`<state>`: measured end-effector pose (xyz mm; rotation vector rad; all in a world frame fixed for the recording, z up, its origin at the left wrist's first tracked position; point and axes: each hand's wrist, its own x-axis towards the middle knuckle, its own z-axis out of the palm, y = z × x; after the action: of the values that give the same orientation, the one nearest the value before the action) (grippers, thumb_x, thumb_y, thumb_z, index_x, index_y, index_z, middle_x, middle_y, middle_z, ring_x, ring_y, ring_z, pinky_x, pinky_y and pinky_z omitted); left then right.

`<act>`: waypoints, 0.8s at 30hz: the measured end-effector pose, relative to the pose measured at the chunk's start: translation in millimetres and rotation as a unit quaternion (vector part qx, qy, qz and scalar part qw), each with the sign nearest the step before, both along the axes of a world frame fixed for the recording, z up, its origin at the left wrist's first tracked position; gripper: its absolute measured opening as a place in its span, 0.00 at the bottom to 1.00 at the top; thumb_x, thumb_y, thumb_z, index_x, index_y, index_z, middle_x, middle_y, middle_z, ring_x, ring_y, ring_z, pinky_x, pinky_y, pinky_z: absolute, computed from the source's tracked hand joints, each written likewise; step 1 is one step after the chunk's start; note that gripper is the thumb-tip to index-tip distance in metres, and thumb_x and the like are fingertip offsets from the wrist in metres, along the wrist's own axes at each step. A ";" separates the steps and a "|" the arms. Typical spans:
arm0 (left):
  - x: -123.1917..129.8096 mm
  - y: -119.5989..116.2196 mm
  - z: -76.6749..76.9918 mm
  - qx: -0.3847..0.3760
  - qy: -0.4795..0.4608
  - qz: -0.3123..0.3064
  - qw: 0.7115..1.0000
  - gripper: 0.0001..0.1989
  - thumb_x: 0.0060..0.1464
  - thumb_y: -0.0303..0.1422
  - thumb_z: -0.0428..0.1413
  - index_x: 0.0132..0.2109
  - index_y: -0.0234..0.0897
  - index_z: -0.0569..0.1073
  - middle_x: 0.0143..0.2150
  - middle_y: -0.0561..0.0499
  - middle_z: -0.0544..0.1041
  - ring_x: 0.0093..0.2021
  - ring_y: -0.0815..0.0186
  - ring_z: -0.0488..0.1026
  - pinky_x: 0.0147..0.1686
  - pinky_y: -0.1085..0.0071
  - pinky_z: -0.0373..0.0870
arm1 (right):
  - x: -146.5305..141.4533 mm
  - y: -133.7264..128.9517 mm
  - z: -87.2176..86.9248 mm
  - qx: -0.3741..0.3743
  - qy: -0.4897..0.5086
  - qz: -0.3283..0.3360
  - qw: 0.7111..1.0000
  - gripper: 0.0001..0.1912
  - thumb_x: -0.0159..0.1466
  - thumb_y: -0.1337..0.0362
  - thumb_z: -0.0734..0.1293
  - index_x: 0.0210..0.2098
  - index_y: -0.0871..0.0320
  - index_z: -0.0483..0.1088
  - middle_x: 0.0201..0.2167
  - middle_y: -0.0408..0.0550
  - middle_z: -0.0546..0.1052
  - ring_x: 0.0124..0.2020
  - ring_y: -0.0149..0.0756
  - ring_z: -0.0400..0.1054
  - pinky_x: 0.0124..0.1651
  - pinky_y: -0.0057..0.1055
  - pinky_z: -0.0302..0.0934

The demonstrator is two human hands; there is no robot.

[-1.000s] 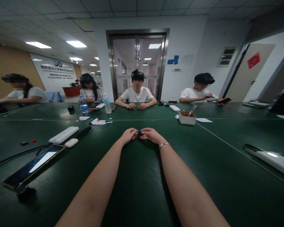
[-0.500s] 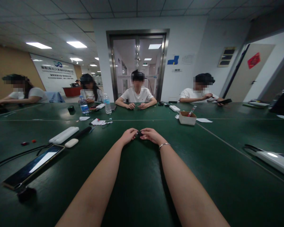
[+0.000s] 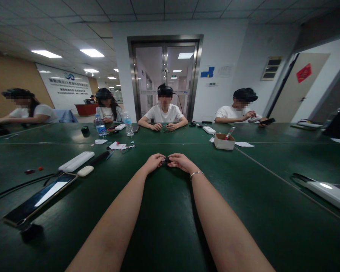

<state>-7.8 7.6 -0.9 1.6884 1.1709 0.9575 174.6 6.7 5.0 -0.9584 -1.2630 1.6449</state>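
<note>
Over the green table (image 3: 164,211), my two hands meet near the middle of the head view. My right hand (image 3: 180,161), with a silver bracelet at the wrist, pinches a small dark object (image 3: 167,159) between thumb and fingers. From the other side my left hand (image 3: 155,163) has its fingertips closed at a small shiny end of that object. It is too small to name, and the fingers cover part of it.
Left of my arms lie a phone (image 3: 41,199), a white power bank (image 3: 76,161), a white earbud case (image 3: 85,171) and a black cable (image 3: 19,186). An open box (image 3: 224,142) and water bottles (image 3: 128,124) stand farther back. Several people sit around the table.
My hands and the small dark object look the same. At the far right, a person has shifted their hands and the things in them slightly.
</note>
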 end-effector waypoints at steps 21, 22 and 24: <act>0.2 -1.1 0.8 0.006 0.001 0.008 1.000 0.12 0.52 0.32 0.50 0.42 0.31 0.72 0.28 0.51 0.70 0.23 0.75 0.64 0.23 0.78 0.62 | -0.3 -0.1 -0.3 0.001 0.002 0.001 1.000 0.08 0.59 0.77 0.65 0.39 0.68 0.67 0.26 0.53 0.77 0.24 0.33 0.75 0.30 0.24 0.71; 0.5 -1.4 1.0 0.003 0.000 0.010 1.000 0.12 0.53 0.32 0.49 0.42 0.31 0.72 0.28 0.51 0.70 0.23 0.75 0.64 0.23 0.78 0.62 | -0.1 0.7 -1.1 0.001 0.002 0.002 1.000 0.08 0.59 0.76 0.65 0.39 0.68 0.67 0.26 0.53 0.77 0.24 0.33 0.75 0.30 0.25 0.71; 1.0 -1.5 1.0 -0.001 -0.002 0.014 1.000 0.12 0.53 0.32 0.49 0.41 0.31 0.72 0.28 0.51 0.70 0.23 0.75 0.64 0.23 0.78 0.63 | 0.2 2.0 -2.3 0.001 0.001 0.003 1.000 0.08 0.59 0.76 0.66 0.39 0.68 0.67 0.26 0.53 0.77 0.25 0.33 0.75 0.31 0.25 0.71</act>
<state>-6.8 6.1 0.1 1.6722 1.1956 0.9772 174.8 8.8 2.6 -0.9507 -1.2679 1.6487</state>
